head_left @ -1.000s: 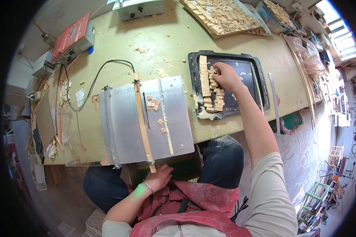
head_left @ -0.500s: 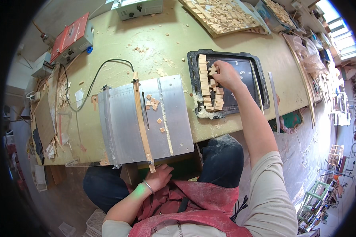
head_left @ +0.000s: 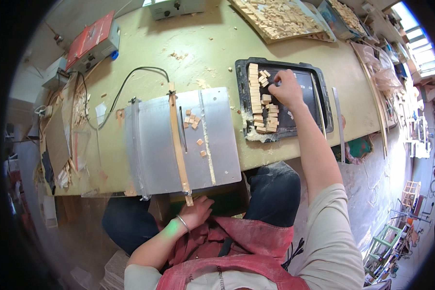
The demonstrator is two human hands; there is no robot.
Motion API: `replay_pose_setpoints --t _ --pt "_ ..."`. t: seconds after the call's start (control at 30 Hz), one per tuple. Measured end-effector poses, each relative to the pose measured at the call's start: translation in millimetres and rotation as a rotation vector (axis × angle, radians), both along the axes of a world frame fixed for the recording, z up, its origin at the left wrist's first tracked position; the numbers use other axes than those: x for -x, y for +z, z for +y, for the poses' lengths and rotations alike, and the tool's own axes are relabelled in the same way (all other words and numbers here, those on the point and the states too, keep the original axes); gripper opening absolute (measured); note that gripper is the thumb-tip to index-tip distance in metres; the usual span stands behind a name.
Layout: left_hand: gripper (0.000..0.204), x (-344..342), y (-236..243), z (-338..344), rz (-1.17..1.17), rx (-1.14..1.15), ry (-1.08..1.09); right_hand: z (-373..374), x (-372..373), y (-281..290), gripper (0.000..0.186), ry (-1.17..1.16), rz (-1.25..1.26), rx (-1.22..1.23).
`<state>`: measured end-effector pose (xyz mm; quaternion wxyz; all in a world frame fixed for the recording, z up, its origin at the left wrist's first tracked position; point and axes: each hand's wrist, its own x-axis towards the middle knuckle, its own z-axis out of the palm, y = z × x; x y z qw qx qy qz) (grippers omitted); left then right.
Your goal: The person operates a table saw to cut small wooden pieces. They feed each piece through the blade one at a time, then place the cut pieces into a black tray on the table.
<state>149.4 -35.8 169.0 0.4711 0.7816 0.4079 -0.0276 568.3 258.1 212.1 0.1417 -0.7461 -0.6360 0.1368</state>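
My right hand [head_left: 287,89] is over the black tray [head_left: 307,126], palm down, its bent thumb and forefinger apart with no block between them. Just left of its fingertips lies a loose cluster of small wooden blocks [head_left: 264,77]. Along the tray's left side stands a column of pale wooden blocks [head_left: 254,89]; more blocks [head_left: 272,117] are grouped near the tray's front. My left hand [head_left: 196,214] rests at my lap, fingers loosely bent and apart, beside the near end of a wooden strip [head_left: 180,154]. That strip crosses a metal saw table [head_left: 217,145].
Behind a slot with a blade [head_left: 182,126], several small wooden squares [head_left: 192,120] lie on the metal plate. A board heaped with blocks [head_left: 285,21] and a blue bin [head_left: 340,21] stand at the back right. A red-topped machine [head_left: 89,41] stands back left. A black cable [head_left: 116,94] loops over the table.
My right hand has let go of the blocks and moved right, away from them. They now lie loosely beside the column. My left hand stays near the strip's end. The view has shifted slightly.
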Motion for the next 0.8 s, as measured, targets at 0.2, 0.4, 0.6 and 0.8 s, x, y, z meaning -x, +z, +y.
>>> replay_pose_setpoints --t 0.2,0.4,0.6,0.8 --pt "0.036 -1.0 0.2 -1.5 0.012 -0.016 -0.022 -12.3 -21.8 -6.3 0.038 0.052 0.037 -0.152" --pt "0.039 0.0 -2.4 -0.9 0.019 0.018 -0.035 1.2 12.4 9.3 0.038 0.26 0.05 -0.231" --pt "0.04 4.2 -9.2 -0.8 0.015 0.037 -0.02 9.3 17.2 -14.4 0.024 0.194 0.062 -0.082" --pt "0.039 3.6 -9.0 -1.9 0.009 0.052 -0.005 7.0 14.1 -12.0 0.032 0.154 0.025 -0.109"
